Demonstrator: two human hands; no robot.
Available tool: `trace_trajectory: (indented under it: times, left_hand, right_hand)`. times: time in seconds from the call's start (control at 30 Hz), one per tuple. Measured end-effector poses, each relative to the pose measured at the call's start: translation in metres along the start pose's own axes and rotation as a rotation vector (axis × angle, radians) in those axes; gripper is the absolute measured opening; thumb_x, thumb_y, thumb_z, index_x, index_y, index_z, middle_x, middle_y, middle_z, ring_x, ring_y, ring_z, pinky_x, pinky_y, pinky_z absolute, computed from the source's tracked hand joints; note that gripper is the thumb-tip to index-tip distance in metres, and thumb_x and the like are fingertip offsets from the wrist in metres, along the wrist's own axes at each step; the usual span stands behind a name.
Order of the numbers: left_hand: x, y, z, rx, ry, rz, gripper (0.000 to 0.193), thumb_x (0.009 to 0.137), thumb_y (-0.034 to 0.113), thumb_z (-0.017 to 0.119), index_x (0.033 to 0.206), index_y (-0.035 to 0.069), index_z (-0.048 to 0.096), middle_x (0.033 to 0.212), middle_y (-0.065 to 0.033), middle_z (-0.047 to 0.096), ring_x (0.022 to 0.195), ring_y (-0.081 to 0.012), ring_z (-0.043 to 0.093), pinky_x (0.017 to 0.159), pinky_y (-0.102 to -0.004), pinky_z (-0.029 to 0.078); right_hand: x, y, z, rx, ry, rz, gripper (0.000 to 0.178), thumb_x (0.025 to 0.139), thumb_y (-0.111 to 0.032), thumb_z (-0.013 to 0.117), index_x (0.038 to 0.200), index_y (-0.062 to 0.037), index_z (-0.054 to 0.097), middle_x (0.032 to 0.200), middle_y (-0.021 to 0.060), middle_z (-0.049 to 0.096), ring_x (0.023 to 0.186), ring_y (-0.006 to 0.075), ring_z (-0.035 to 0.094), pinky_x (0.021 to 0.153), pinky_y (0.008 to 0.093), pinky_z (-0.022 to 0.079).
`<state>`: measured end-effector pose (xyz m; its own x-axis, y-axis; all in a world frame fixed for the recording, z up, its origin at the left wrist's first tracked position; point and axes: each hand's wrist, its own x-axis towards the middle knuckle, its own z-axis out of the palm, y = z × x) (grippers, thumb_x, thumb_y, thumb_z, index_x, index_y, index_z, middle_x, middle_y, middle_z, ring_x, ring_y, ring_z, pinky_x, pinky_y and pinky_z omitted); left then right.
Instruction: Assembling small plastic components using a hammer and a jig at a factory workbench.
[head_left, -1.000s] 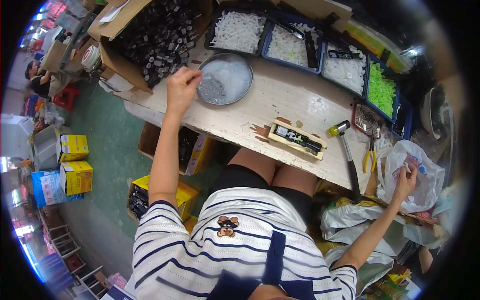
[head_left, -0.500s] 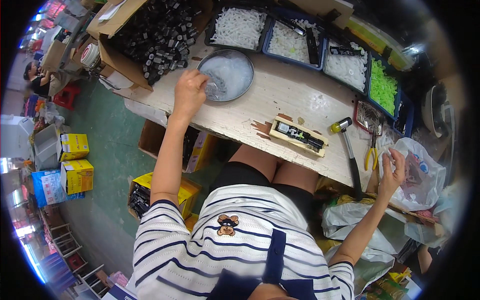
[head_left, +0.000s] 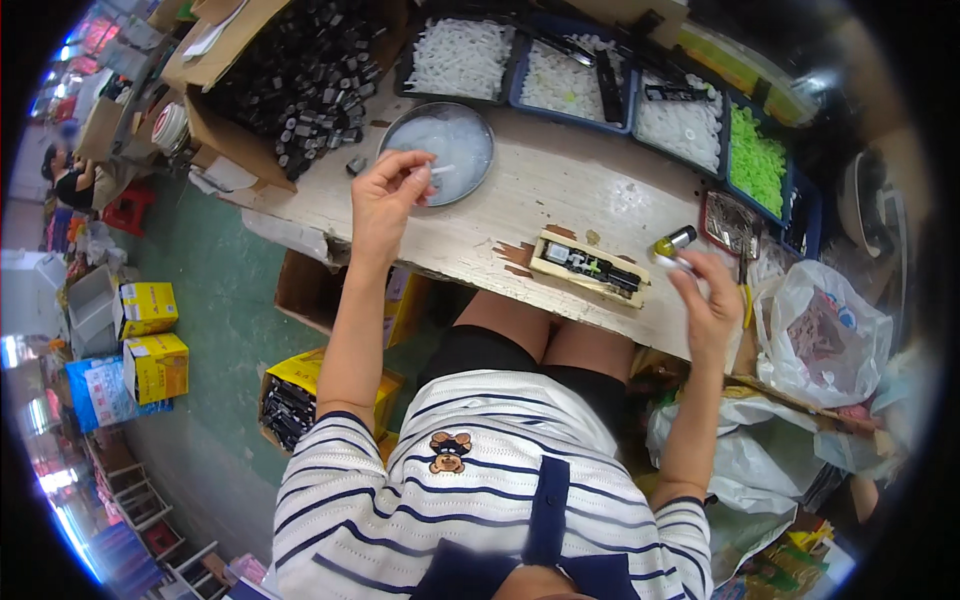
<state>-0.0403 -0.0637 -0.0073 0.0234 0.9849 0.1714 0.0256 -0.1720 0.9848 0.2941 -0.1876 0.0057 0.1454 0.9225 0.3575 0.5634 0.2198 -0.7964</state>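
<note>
My left hand (head_left: 383, 205) is closed in a pinch on a small white plastic piece (head_left: 442, 170), just above the near rim of the round metal dish (head_left: 487, 145). Whitish, gel-like stuff lies in that dish. Over the right part of the table, my right hand (head_left: 708, 300) pinches a small whitish piece (head_left: 671, 262), blurred and hard to make out. Beneath that hand is a hammer (head_left: 678, 239) with a yellow face; the hand and arm cover its handle. Between both hands sits a pale wooden fixture (head_left: 545, 262) holding a black assembly (head_left: 597, 268) with white and green bits.
Bins of white parts (head_left: 460, 58) and green parts (head_left: 757, 160) line the table's far side. A carton of black parts (head_left: 235, 150) stands at far left. Pliers (head_left: 747, 305) and a clear plastic bag (head_left: 825, 340) are at right. A yellow carton (head_left: 312, 375) sits below.
My left hand has drawn back from inside the dish and now shows a small white piece. My right hand has moved left from beside the plastic bag to over the hammer.
</note>
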Motion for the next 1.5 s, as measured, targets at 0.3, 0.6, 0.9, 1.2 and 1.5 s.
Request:
trace_trajectory:
  times: [0.3,0.6,0.9,1.2,1.5]
  left_hand:
    - [-0.026,0.006,0.069,-0.449,-0.300,-0.158,0.011,0.080,0.000,0.060,0.091,-0.002,0.061,0.082,-0.0052,0.057,0.068,-0.0128,0.058,0.061,-0.0250,0.048]
    - [-0.035,0.004,0.089,-0.504,-0.311,-0.219,0.011,0.081,0.003,0.062,0.091,-0.002,0.062,0.083,-0.0031,0.056,0.068,-0.0100,0.059,0.059,-0.0222,0.050]
    - [-0.034,0.015,0.083,-0.253,-0.406,-0.134,0.009,0.080,-0.002,0.061,0.089,-0.003,0.062,0.085,-0.0051,0.056,0.068,-0.0106,0.058,0.058,-0.0199,0.049]
    - [-0.038,0.012,0.094,0.025,-0.519,0.337,0.017,0.072,-0.008,0.064,0.087,0.000,0.064,0.081,-0.0055,0.058,0.069,-0.0119,0.057,0.058,-0.0220,0.045]
    - [-0.040,0.006,0.109,0.168,-0.561,0.461,0.026,0.065,-0.006,0.068,0.089,0.003,0.065,0.089,-0.0076,0.061,0.084,-0.0194,0.055,0.068,-0.0276,0.045]
  right_hand:
    - [0.025,-0.031,0.059,0.004,-0.052,-0.224,0.020,0.072,0.000,0.065,0.091,-0.0035,0.062,0.085,0.0061,0.060,0.078,0.0195,0.055,0.069,0.0290,0.040]
    - [0.021,-0.028,0.063,0.074,-0.047,-0.135,0.018,0.070,-0.004,0.067,0.088,-0.0063,0.063,0.083,0.0043,0.060,0.079,0.0206,0.055,0.068,0.0315,0.036]
    - [0.020,-0.029,0.057,-0.092,-0.029,-0.317,0.020,0.069,-0.004,0.067,0.088,-0.0068,0.062,0.082,0.0031,0.059,0.075,0.0197,0.053,0.067,0.0313,0.033]
    - [0.009,-0.027,0.049,-0.168,-0.081,-0.360,0.021,0.069,-0.003,0.066,0.089,-0.0081,0.063,0.082,0.0031,0.059,0.075,0.0197,0.052,0.069,0.0315,0.033]
    - [0.000,-0.014,0.032,0.146,-0.210,0.012,0.019,0.072,0.001,0.065,0.091,-0.0002,0.064,0.082,0.0073,0.059,0.076,0.0184,0.055,0.065,0.0275,0.044]
